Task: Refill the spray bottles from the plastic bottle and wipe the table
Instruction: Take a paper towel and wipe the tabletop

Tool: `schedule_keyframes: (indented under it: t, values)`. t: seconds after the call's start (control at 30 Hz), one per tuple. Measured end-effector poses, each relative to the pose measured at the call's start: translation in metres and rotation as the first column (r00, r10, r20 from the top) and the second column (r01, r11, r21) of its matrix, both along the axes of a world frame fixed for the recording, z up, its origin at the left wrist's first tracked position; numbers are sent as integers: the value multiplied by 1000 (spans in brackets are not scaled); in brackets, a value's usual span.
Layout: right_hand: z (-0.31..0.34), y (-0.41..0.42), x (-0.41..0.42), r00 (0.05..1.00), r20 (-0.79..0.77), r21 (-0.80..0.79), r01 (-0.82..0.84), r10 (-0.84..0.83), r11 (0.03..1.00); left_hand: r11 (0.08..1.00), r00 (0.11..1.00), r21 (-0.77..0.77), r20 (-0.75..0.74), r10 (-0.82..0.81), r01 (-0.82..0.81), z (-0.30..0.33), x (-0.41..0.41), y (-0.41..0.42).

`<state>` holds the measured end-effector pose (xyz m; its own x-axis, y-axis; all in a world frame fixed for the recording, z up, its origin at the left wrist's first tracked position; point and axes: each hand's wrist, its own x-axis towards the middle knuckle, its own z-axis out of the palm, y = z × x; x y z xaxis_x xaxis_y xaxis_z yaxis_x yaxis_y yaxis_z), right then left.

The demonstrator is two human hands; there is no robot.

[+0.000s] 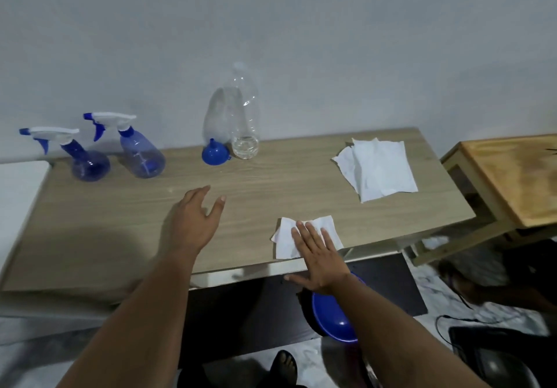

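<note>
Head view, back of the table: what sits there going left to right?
Round-bellied blue spray bottle → taller pale-blue spray bottle → small blue plastic funnel → clear plastic bottle, nearly empty → stack of white paper towels.

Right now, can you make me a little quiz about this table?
1. How many spray bottles stand on the table?
2. True or false: the right hand presses flat on a white tissue.
3. What sits beside the plastic bottle: A) a cup B) a blue funnel C) a sponge?

Key: 1. Two, one left of the other. 2. True. 3. B.
</note>
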<state>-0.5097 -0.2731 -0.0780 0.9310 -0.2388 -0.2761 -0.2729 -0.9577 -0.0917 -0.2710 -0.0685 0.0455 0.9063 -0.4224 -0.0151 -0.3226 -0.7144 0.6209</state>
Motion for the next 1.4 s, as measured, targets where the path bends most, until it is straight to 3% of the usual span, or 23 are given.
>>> schedule_keyframes:
  t: [0.17, 0.27, 0.37, 0.43, 0.5, 0.57, 0.63, 0.7, 0.83, 0.93, 1.03, 1.13, 1.23, 1.4]
  values:
    - [15, -44, -28, 986, -112, -64, 113, -120, 992, 1000, 1000, -11, 3, -25, 25, 9, -17, -33]
    - [21, -62, -45, 977, -69, -69, 196, -201, 978, 999, 999, -21, 9, -44, 44, 12, -20, -43]
    - [39, -71, -53, 961, -38, 57, 276, -274, 959, 998, 998, -36, 0, -60, 60, 18, -21, -50]
    - [54, -74, -53, 896, 4, 195, 435, -444, 879, 996, 997, -34, -10, -77, 77, 27, -25, -58]
    - [70, -79, -50, 746, 9, 384, 612, -666, 692, 994, 993, -30, -41, -107, 106, 40, -31, -71]
    - [86, -82, -50, 549, -44, 603, 681, -835, 416, 984, 982, -71, -86, -169, 163, 49, -36, -89]
    - [106, -84, -56, 355, -155, 790, 605, -922, 100, 963, 957, -130, -139, -255, 237, 54, -42, -111]
    - [133, -81, -66, 239, -300, 871, 464, -924, -163, 935, 923, -178, -187, -337, 306, 59, -51, -135]
    - [182, -75, -86, 156, -437, 895, 174, -886, -411, 856, 795, -258, -323, -514, 448, 73, -83, -179]
    - [209, -69, -105, 94, -451, 891, -4, -888, -453, 782, 613, -329, -489, -621, 530, 85, -116, -201]
    - [227, -57, -127, 32, -421, 907, -8, -906, -422, 710, 405, -379, -621, -671, 594, 99, -152, -210]
    - [239, -38, -149, -25, -395, 919, -18, -918, -394, 609, 229, -451, -649, -726, 653, 104, -186, -211]
    - [241, -19, -173, -126, -369, 928, 8, -921, -373, 575, 173, -497, -640, -749, 650, 106, -215, -211]
    - [225, 7, -209, -341, -343, 914, 96, -876, -395, 479, 170, -532, -527, -833, 699, 105, -253, -206]
